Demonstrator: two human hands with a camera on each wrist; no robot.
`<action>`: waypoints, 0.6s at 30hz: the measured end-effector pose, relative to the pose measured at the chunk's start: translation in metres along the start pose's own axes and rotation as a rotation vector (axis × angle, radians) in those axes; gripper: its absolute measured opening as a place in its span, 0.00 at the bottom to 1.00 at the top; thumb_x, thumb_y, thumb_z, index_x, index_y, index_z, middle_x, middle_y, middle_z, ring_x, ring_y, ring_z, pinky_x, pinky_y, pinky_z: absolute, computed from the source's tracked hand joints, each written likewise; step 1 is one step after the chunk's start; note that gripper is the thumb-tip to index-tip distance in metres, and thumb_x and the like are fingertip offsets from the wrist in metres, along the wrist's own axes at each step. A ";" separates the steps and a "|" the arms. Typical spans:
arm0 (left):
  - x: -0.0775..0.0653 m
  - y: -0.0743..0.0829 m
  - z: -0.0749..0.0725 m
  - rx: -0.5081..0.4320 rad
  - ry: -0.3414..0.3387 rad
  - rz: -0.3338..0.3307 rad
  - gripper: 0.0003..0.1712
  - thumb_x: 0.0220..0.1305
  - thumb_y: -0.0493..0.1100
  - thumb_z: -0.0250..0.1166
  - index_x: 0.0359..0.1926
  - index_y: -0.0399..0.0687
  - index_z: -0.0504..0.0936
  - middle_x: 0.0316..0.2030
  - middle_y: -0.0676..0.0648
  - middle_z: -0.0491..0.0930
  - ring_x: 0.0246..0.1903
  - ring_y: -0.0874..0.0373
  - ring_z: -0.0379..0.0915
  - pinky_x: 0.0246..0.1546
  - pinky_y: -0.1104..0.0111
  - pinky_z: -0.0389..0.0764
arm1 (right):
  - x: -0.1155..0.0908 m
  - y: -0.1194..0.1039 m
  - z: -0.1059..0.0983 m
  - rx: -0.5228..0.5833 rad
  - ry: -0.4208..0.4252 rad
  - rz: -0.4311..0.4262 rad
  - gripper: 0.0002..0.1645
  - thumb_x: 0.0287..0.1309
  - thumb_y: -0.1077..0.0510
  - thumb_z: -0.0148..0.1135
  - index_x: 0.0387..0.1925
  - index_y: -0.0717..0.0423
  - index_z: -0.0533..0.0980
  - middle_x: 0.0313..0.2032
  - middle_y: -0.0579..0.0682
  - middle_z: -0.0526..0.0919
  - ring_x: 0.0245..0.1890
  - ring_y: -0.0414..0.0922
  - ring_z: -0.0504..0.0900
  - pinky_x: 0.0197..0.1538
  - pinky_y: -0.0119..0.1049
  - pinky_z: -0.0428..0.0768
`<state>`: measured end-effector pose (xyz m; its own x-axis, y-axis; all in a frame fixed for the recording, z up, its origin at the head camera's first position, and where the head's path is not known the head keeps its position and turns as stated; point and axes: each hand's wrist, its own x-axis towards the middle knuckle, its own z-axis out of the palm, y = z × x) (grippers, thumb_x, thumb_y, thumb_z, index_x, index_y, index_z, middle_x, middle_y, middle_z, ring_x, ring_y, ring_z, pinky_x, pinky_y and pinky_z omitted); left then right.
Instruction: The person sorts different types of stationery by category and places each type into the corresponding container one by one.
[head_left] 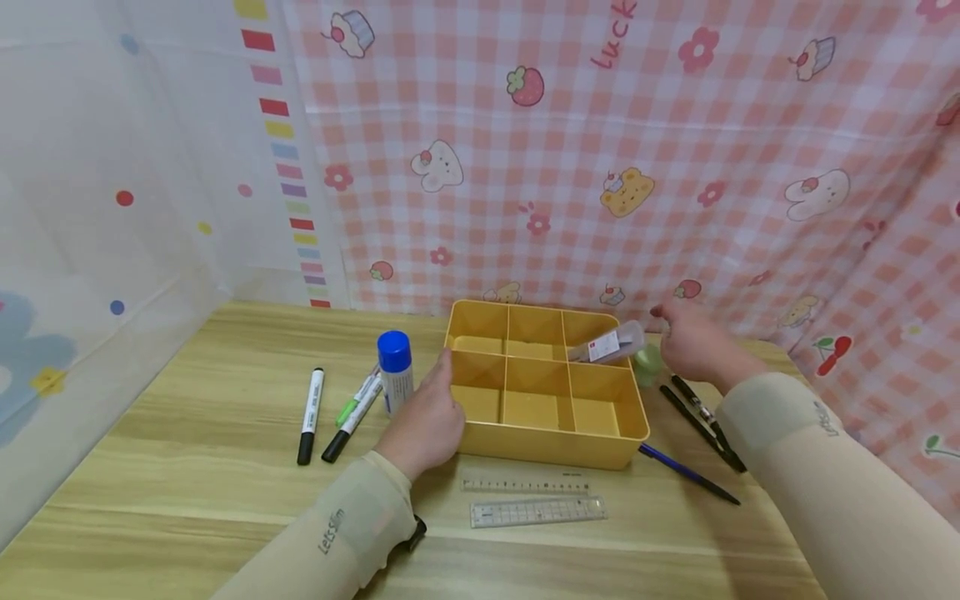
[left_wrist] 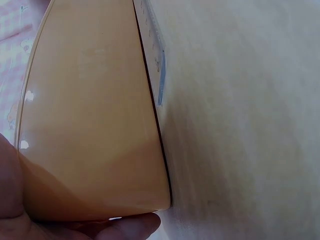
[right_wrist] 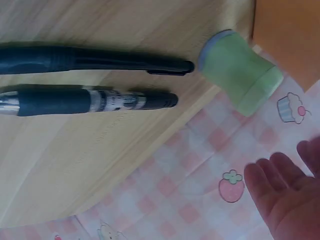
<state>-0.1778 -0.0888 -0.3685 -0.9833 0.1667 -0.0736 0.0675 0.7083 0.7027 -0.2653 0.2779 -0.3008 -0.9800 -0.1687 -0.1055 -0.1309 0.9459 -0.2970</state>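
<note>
A yellow divided storage box [head_left: 551,446] with six compartments stands on the table. My left hand [head_left: 429,421] holds its left end, with fingers along the end wall and the thumb at the rim; in the left wrist view the fingers [left_wrist: 130,227] lie against that wall. A clear plastic case with a white label [head_left: 618,343] leans in the back right compartment, tilted out over the rim. My right hand [head_left: 693,342] is just right of the box, holding nothing, its fingers loosely bent. Below it is a pale green waisted cylinder [right_wrist: 240,72] beside the box.
Two black pens [head_left: 701,421] and a blue pen [head_left: 690,473] lie right of the box. Two clear rulers [head_left: 536,510] lie in front. A blue-capped glue stick [head_left: 395,371] stands at left near several markers [head_left: 311,417]. A checked cloth [head_left: 525,167] hangs behind.
</note>
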 end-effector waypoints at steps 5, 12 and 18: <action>0.001 -0.003 0.001 0.016 0.006 0.020 0.40 0.80 0.41 0.40 0.86 0.45 0.38 0.86 0.48 0.40 0.84 0.49 0.41 0.85 0.52 0.49 | 0.002 0.006 0.012 -0.017 -0.092 -0.022 0.41 0.67 0.61 0.55 0.77 0.74 0.57 0.73 0.77 0.65 0.71 0.73 0.68 0.71 0.73 0.68; 0.001 -0.003 0.002 0.012 0.007 0.017 0.40 0.79 0.41 0.40 0.86 0.46 0.38 0.86 0.49 0.41 0.84 0.50 0.41 0.84 0.52 0.49 | 0.003 0.013 0.027 -0.066 -0.085 -0.043 0.47 0.64 0.55 0.65 0.77 0.72 0.57 0.65 0.78 0.74 0.57 0.66 0.81 0.64 0.70 0.77; 0.002 -0.003 0.001 0.011 0.007 0.014 0.39 0.80 0.41 0.40 0.86 0.46 0.38 0.86 0.49 0.41 0.84 0.50 0.41 0.84 0.52 0.49 | 0.003 0.010 0.033 -0.106 -0.043 -0.072 0.46 0.65 0.53 0.67 0.74 0.73 0.60 0.63 0.79 0.75 0.63 0.74 0.77 0.67 0.71 0.74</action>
<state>-0.1798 -0.0899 -0.3715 -0.9833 0.1721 -0.0586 0.0834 0.7133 0.6959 -0.2650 0.2779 -0.3353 -0.9606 -0.2465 -0.1287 -0.2176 0.9545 -0.2039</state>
